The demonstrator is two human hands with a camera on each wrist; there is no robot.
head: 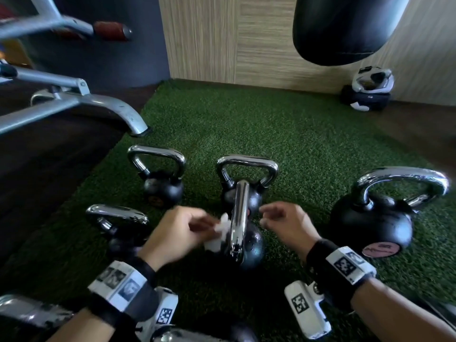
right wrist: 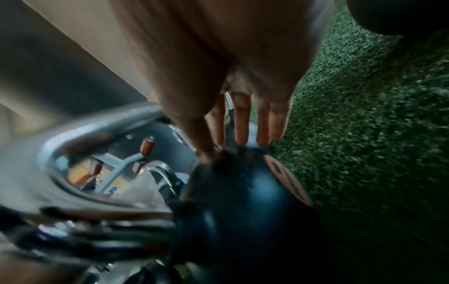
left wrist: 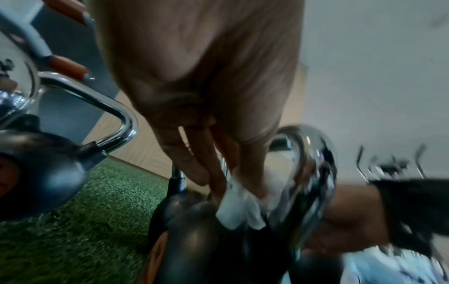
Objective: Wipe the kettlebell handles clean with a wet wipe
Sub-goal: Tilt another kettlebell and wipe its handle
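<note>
Several black kettlebells with chrome handles stand on green turf [head: 296,134]. The nearest middle kettlebell [head: 249,248] shows its handle [head: 238,213] edge-on. My left hand [head: 202,225] pinches a crumpled white wet wipe [head: 219,233] and holds it against the left side of that handle. In the left wrist view the wipe [left wrist: 240,209] sits between my fingers and the chrome handle [left wrist: 313,173]. My right hand [head: 267,215] is just right of the handle and holds nothing. In the right wrist view its straight fingers [right wrist: 240,124] reach the kettlebell's black ball [right wrist: 243,192].
Other kettlebells stand behind [head: 246,174], back left [head: 160,178], left [head: 118,225] and a large one right [head: 377,218]. A grey bench frame [head: 74,104] stands at left. A black punching bag [head: 345,28] hangs at top right, with shoes [head: 370,90] by the wall.
</note>
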